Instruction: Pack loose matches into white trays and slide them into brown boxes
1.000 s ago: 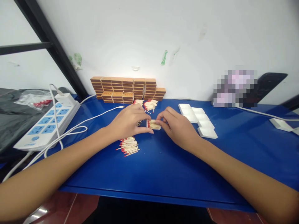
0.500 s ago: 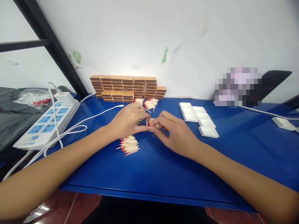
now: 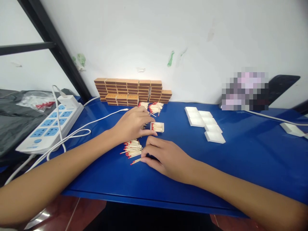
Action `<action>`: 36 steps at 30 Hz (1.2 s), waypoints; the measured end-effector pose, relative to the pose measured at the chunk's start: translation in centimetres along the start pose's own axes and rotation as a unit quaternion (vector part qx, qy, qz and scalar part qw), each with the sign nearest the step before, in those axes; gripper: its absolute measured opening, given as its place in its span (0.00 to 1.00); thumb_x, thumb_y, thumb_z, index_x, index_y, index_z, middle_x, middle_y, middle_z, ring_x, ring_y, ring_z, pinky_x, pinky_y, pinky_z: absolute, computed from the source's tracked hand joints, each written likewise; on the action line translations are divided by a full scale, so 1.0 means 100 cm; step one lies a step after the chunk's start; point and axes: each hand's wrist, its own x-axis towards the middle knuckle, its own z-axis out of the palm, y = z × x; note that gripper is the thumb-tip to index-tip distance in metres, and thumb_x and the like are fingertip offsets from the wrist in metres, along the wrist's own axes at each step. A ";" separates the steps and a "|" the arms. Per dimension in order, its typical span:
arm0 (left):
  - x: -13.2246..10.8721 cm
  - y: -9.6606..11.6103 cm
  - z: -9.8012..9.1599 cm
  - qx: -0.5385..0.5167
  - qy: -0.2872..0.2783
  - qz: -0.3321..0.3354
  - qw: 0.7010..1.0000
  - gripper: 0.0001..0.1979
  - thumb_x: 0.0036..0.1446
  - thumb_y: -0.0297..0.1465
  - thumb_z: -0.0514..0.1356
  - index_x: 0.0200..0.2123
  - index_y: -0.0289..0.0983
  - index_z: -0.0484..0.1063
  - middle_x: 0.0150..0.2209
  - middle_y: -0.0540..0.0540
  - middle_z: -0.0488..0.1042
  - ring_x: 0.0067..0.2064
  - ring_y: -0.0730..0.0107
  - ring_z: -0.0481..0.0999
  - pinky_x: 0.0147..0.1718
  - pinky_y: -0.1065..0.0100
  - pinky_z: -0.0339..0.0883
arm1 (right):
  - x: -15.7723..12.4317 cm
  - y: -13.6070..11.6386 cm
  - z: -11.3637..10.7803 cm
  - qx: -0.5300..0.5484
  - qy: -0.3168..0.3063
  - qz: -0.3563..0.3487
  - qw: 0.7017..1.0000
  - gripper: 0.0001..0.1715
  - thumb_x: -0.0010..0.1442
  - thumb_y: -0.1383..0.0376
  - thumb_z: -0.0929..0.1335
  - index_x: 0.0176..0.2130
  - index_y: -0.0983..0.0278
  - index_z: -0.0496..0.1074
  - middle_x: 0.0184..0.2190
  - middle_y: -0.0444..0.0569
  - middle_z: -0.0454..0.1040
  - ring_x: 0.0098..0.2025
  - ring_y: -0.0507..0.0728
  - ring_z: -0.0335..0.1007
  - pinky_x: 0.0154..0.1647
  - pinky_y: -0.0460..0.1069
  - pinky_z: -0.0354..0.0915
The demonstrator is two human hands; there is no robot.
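My left hand [image 3: 132,125] rests on the blue table [image 3: 168,183], its thumb and fingers closed on the left end of a small white matchbox tray [image 3: 158,127] filled with matches. My right hand [image 3: 166,157] lies nearer me, fingers curled down at the right edge of a loose pile of red-tipped matches [image 3: 132,149]. One match [image 3: 136,161] sticks out from under its fingertips. A second heap of matches [image 3: 154,107] lies behind the tray.
Stacked brown matchboxes [image 3: 131,91] line the wall. Several empty white trays [image 3: 204,123] sit to the right. A power strip [image 3: 50,126] with white cables [image 3: 79,133] lies left, beside a plastic bag [image 3: 36,101]. A white adapter [image 3: 292,129] is far right.
My right hand has left the tray and come back toward me and left, down to the near match pile. My left hand has stayed on the tray.
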 end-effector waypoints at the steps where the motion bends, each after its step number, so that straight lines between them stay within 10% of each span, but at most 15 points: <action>1: 0.000 0.000 0.000 -0.001 0.001 0.002 1.000 0.23 0.59 0.48 0.68 0.43 0.34 0.80 0.36 0.41 0.80 0.42 0.59 0.76 0.41 0.61 0.70 | -0.001 -0.001 -0.002 0.000 -0.004 0.001 1.000 0.08 0.72 0.63 0.67 0.42 0.64 0.75 0.41 0.48 0.73 0.41 0.55 0.72 0.41 0.50 0.69; 21: 0.000 0.000 -0.002 0.008 -0.005 0.005 1.000 0.23 0.59 0.47 0.69 0.44 0.33 0.80 0.37 0.42 0.80 0.43 0.60 0.76 0.41 0.62 0.70 | -0.002 -0.014 -0.011 -0.040 -0.060 0.027 0.997 0.07 0.72 0.65 0.67 0.40 0.64 0.72 0.41 0.48 0.74 0.39 0.55 0.72 0.37 0.50 0.66; 36: 0.000 -0.001 -0.001 0.015 -0.006 0.014 1.000 0.18 0.63 0.43 0.67 0.44 0.33 0.80 0.37 0.41 0.80 0.43 0.59 0.76 0.43 0.61 0.70 | -0.001 0.003 -0.023 -0.022 0.032 0.024 0.999 0.07 0.73 0.65 0.66 0.41 0.63 0.72 0.41 0.47 0.72 0.37 0.53 0.71 0.39 0.49 0.65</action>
